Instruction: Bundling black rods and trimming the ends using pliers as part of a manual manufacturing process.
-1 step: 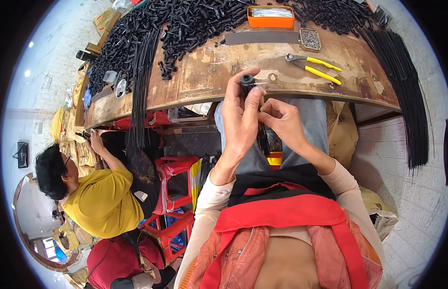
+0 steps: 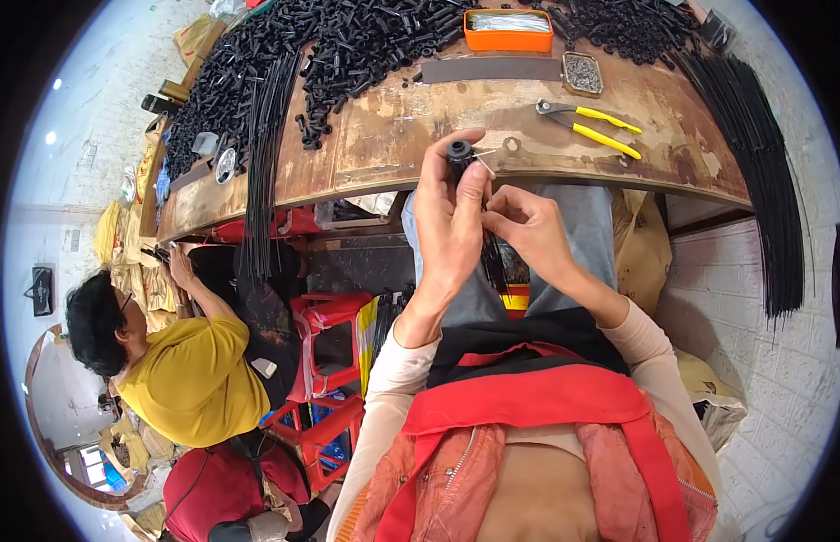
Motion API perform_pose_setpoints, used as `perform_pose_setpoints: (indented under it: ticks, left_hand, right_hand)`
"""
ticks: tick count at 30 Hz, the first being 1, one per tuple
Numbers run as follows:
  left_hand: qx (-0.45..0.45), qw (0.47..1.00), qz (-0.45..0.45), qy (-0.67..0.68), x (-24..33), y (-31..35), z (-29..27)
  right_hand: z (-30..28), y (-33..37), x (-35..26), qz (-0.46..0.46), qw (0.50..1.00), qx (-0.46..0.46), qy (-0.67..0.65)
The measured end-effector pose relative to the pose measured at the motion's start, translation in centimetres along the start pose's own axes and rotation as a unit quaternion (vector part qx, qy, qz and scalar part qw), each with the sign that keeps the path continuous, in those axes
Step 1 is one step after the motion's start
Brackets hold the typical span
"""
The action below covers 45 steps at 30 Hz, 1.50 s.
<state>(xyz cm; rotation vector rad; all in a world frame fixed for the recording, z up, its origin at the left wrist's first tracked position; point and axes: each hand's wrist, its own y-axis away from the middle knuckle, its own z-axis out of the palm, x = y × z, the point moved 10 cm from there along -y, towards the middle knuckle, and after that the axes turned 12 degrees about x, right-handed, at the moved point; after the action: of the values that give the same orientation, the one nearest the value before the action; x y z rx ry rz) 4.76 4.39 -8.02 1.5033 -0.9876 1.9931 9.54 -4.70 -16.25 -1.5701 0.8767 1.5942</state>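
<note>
My left hand (image 2: 449, 217) is closed around a short black cylindrical plastic part (image 2: 460, 152), its round end with a centre hole facing up. A thin pale wire or pin (image 2: 484, 164) sticks out beside my left thumb. Close by on the right, my right hand (image 2: 531, 230) has thumb and fingers pinched together against the lower part of the left hand; what lies in the pinch is hidden. Dark thin strands (image 2: 495, 266) hang below both hands, over my lap. The hands are just off the near edge of the wooden table (image 2: 393, 135).
Heaps of black plastic parts (image 2: 375, 45) cover the far side. Yellow-handled pliers (image 2: 601, 135), a tin of small metal bits (image 2: 582, 74) and an orange box of pale sticks (image 2: 508, 32) lie on the table. Black strand bundles (image 2: 754, 163) overhang its edge. A person in yellow (image 2: 199, 379) sits left.
The black part in my left hand has shifted very slightly left, and the thin pale wire beside my thumb has a different slant. My right hand has barely moved.
</note>
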Motion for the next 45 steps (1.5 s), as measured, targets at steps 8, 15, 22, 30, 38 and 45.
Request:
perform_pose_setpoints:
  ticks: [8,15,22,30,38,45]
  left_hand:
    - [0.018,0.999,-0.021,0.035,-2.2,-1.9,-1.5]
    - [-0.172,0.939,-0.150,0.256,-5.4,-2.1,1.7]
    - [-0.113,0.969,-0.174,0.137,-6.5,-2.2,1.4]
    - [-0.114,0.987,-0.102,0.053,-4.3,-0.2,1.2]
    - [-0.167,0.976,-0.116,0.080,-1.9,2.4,2.3]
    - [-0.169,0.979,-0.106,0.045,-1.2,3.6,0.9]
  right_hand:
    - [-8.5,-2.2,-5.5,-0.352,0.835,0.105,0.409]
    - [-16.2,-9.0,-3.1,-0.289,0.762,0.099,0.571]
    - [-18.6,-8.7,-0.4,-0.021,0.976,0.076,0.203]
    - [-8.2,-1.6,-1.7,0.174,0.933,-0.179,0.259]
    - [-4.5,2.4,-10.6,-0.400,0.788,-0.007,0.468]
    - [-4.4,3.8,-11.7,-0.413,0.773,-0.030,0.481]
